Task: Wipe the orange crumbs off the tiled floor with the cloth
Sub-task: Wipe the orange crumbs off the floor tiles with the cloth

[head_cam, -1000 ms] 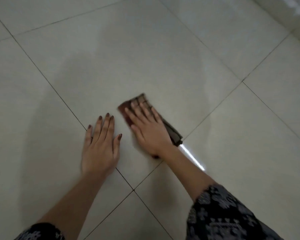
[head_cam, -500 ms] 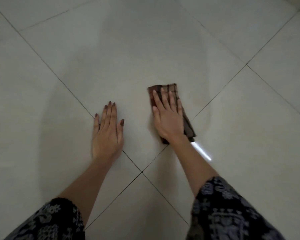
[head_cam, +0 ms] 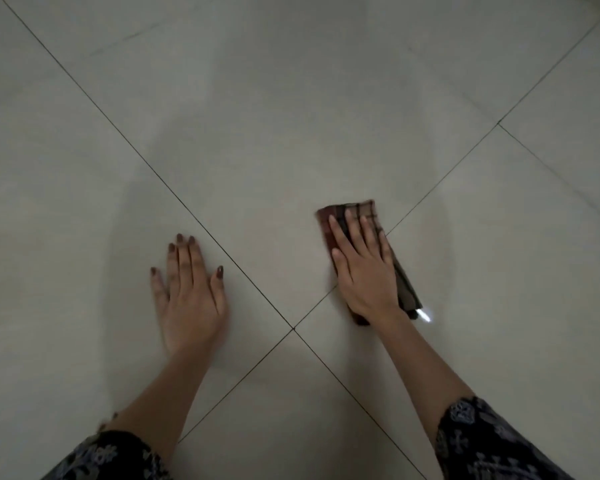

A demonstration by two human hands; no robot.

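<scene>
Nearest, patterned sleeves edge the bottom corners. Further out, the left hand lies flat on the tiled floor, fingers straight and close together, probably bracing the lean. Beyond it, the right hand presses the folded cloth down across a grout line, fingers straight and slightly spread (likely for even pressure). No orange crumbs can be made out.

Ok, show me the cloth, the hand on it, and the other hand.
dark red and brown checked cloth [head_cam: 369, 209]: head view, far corner beyond the fingertips.
right hand [head_cam: 364, 271]: head view, back of the hand, flat on the cloth.
left hand [head_cam: 191, 296]: head view, back of the hand.
</scene>
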